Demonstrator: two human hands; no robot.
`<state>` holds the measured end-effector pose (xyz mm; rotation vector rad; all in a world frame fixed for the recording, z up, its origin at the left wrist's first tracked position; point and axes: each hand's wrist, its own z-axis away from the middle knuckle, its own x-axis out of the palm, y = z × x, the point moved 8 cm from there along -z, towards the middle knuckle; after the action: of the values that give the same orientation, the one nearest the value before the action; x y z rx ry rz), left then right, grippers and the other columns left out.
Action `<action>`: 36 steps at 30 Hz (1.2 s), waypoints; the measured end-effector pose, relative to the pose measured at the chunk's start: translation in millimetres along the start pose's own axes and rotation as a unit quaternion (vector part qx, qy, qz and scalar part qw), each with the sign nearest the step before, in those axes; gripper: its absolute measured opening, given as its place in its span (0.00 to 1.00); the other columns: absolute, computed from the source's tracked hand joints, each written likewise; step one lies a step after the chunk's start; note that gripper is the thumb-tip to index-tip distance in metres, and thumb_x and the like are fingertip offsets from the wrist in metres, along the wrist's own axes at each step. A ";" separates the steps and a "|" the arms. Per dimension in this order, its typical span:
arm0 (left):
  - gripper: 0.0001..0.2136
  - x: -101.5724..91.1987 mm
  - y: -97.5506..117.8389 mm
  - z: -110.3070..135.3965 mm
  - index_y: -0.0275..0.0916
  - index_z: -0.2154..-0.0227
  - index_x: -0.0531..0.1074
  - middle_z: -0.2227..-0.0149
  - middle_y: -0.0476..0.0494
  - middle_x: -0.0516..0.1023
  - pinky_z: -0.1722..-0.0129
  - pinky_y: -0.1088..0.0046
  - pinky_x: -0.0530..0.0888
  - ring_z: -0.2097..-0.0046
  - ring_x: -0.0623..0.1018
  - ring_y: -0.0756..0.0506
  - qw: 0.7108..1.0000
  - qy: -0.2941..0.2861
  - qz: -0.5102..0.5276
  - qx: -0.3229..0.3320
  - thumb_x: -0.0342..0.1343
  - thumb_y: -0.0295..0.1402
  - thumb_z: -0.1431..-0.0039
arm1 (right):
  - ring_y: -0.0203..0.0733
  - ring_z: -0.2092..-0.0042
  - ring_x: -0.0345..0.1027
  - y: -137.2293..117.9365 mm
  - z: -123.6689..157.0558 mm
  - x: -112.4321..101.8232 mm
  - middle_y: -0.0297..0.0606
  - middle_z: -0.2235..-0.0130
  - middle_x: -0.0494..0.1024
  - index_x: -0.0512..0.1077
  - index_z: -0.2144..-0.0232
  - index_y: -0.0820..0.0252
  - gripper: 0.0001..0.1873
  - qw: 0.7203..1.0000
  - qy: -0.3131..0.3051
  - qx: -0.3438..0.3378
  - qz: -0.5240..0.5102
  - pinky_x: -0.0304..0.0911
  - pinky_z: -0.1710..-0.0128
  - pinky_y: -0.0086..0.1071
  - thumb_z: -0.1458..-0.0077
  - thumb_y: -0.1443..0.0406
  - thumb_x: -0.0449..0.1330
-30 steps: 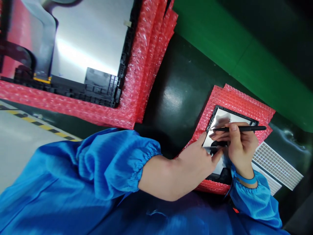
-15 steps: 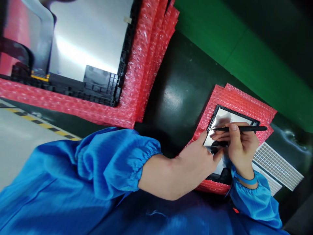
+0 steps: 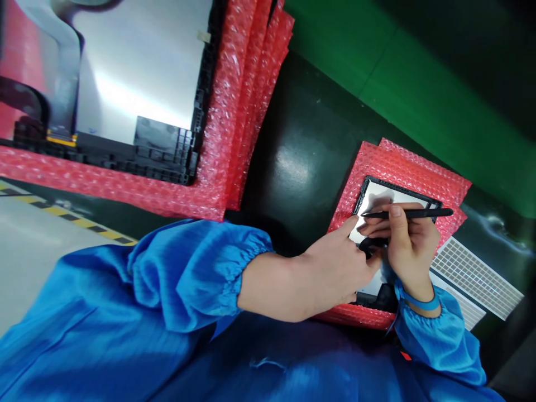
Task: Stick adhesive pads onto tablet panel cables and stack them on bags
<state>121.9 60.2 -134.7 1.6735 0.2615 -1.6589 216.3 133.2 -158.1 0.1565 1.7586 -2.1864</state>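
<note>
Right hand (image 3: 412, 245) grips a thin black tool (image 3: 419, 213), its long axis across the small panel (image 3: 377, 195), tip toward the left hand (image 3: 335, 265). Left fingers (image 3: 349, 226) rest spread on that panel, at the counter's (image 3: 301, 162) near edge.

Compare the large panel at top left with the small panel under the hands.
The large panel fills far more of the view than the small panel. Nobody touches the large panel; the left hand and the right hand, holding a black tool, are at the small panel. Both are silvery, black-framed and lie on red bubble wrap.
</note>
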 end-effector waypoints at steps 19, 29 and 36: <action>0.11 2.5 -88.3 42.0 0.37 0.58 0.70 0.65 0.39 0.80 0.62 0.62 0.74 0.64 0.81 0.39 0.932 0.028 0.191 -0.308 0.45 0.36 0.26 | 0.39 0.76 0.80 21.0 26.4 -69.5 0.34 0.71 0.86 0.75 0.60 0.58 0.15 0.981 0.120 -0.094 -0.117 0.75 0.76 0.30 0.31 0.53 0.64; 0.24 15.1 -59.9 6.3 0.43 0.43 0.54 0.53 0.45 0.78 0.54 0.65 0.78 0.55 0.80 0.45 0.775 0.284 0.521 -0.217 0.60 0.33 0.36 | 0.41 0.77 0.78 62.6 27.9 -82.0 0.36 0.73 0.84 0.73 0.61 0.60 0.23 0.956 0.220 -0.113 -0.156 0.71 0.76 0.32 0.35 0.46 0.65; 0.24 -61.6 -122.1 52.8 0.38 0.38 0.66 0.39 0.36 0.75 0.36 0.58 0.73 0.38 0.77 0.38 0.780 0.411 0.417 -0.222 0.59 0.34 0.36 | 0.47 0.79 0.77 67.5 39.9 -108.6 0.30 0.73 0.83 0.75 0.63 0.54 0.18 0.888 0.313 -0.209 -0.265 0.77 0.78 0.43 0.41 0.49 0.70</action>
<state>-3.2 134.0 -115.1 1.6602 0.2393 -0.1288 344.7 102.4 -180.3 0.3391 2.8873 -2.1605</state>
